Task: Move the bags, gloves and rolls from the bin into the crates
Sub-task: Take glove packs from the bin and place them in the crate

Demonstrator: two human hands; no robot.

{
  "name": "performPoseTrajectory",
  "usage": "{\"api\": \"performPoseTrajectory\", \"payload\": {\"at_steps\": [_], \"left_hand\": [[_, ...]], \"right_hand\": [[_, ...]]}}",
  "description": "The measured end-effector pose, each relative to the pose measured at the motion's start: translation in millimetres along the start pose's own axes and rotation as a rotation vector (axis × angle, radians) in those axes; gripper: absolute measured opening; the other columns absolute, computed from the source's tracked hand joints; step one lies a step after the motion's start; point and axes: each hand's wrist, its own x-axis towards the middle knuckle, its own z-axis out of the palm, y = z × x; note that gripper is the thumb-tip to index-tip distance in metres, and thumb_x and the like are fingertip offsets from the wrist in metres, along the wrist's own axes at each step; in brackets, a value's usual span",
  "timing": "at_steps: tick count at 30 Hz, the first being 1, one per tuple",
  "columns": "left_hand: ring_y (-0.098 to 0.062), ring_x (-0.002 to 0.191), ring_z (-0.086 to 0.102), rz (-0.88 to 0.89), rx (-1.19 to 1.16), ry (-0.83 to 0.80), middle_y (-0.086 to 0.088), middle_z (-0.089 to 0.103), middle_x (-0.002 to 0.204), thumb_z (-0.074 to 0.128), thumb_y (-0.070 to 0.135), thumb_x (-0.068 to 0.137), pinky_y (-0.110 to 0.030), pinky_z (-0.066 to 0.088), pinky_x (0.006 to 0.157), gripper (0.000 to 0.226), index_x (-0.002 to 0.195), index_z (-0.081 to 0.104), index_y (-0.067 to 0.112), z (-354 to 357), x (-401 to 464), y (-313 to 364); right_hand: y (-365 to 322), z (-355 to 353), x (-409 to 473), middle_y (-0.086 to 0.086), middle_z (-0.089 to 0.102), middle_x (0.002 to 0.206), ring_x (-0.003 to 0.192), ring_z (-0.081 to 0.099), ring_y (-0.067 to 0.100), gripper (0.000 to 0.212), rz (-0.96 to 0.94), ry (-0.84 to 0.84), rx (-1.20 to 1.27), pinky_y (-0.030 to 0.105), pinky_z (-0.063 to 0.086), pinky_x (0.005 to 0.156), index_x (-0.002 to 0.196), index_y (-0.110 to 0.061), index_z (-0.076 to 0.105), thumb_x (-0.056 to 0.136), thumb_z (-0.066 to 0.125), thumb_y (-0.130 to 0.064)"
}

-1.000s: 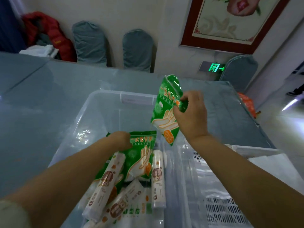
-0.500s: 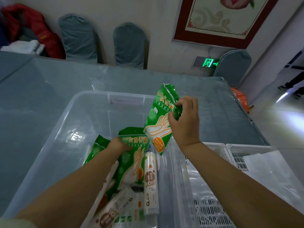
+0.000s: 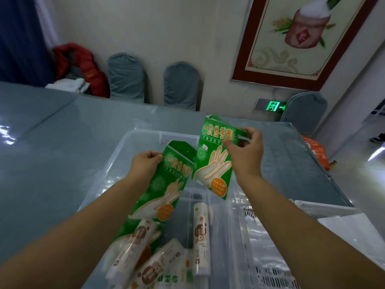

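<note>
Spreading across the whole lower view, a grey-blue surface (image 3: pixel 52 159) carries a clear plastic bin (image 3: pixel 116 163), with white slotted crates (image 3: pixel 270 236) pressed against the bin's right side. Two grey-covered chairs (image 3: pixel 127 78) stand at the far edge of the surface, against the wall, and a red-framed picture (image 3: pixel 302 38) hangs above to the right.

Over the bin, both bare forearms reach forward. The right hand (image 3: pixel 245 153) has its grip closed on the upper right corner of a green glove pack (image 3: pixel 214 161), pinched between thumb and fingers, and the pack hangs in the air above the bin's right half. The left hand (image 3: pixel 145 163) is closed on the top left edge of a second green glove pack (image 3: pixel 166 188); its lower end reaches down among the things left in the bin. The two packs nearly touch at their inner edges.

In the bottom of the bin lie white rolls: one roll (image 3: pixel 201 240) lies lengthwise near the right wall, another roll (image 3: pixel 133 245) slants across the left pack's lower end, and more packets (image 3: pixel 160 272) crowd the near corner.
</note>
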Motion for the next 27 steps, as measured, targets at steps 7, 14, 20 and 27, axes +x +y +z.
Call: {"api": "performPoseTrajectory", "payload": {"at_steps": [7,14,20,27], "left_hand": [[-0.031,0.074,0.064,0.079,-0.048,0.076,-0.020,0.065,0.087,0.044,0.017,0.093,-0.045,0.057,0.069,0.018,0.093,0.059,0.007,-15.8,-23.0,34.5],[-0.022,0.056,0.067,0.157,-0.280,-0.009,-0.011,0.068,0.067,0.043,0.014,0.093,-0.040,0.058,0.051,0.022,0.081,0.061,0.012,3.8,-66.1,79.6],[-0.025,0.057,0.062,0.148,-0.445,-0.295,-0.016,0.062,0.067,0.040,0.008,0.092,-0.044,0.055,0.062,0.023,0.076,0.057,0.009,24.9,-108.8,97.0],[-0.025,0.067,0.068,0.062,-0.497,-0.532,-0.013,0.070,0.080,0.043,0.038,0.093,-0.031,0.056,0.052,0.040,0.089,0.064,0.004,59.1,-138.5,107.4]], "right_hand": [[-50.1,-8.0,-6.7,-0.004,0.067,0.093,0.077,0.068,0.004,0.042,0.001,-0.093,0.285,0.020,0.055,0.064,0.090,-0.030,0.055,0.066,0.080,-0.007],[-69.0,-17.1,-21.3,-0.004,0.072,0.081,0.076,0.070,0.012,0.032,0.016,-0.147,0.378,0.027,0.058,0.065,0.087,-0.026,0.061,0.073,0.075,-0.001],[-71.5,-36.9,-30.1,-0.006,0.069,0.092,0.079,0.067,0.004,0.028,0.006,-0.091,0.388,0.015,0.052,0.060,0.091,-0.027,0.061,0.078,0.073,-0.005],[-74.0,-85.2,-33.4,0.010,0.065,0.110,0.095,0.065,0.020,0.047,0.144,-0.021,0.263,0.037,0.053,0.085,0.123,-0.021,0.046,0.083,0.069,-0.014]]}}
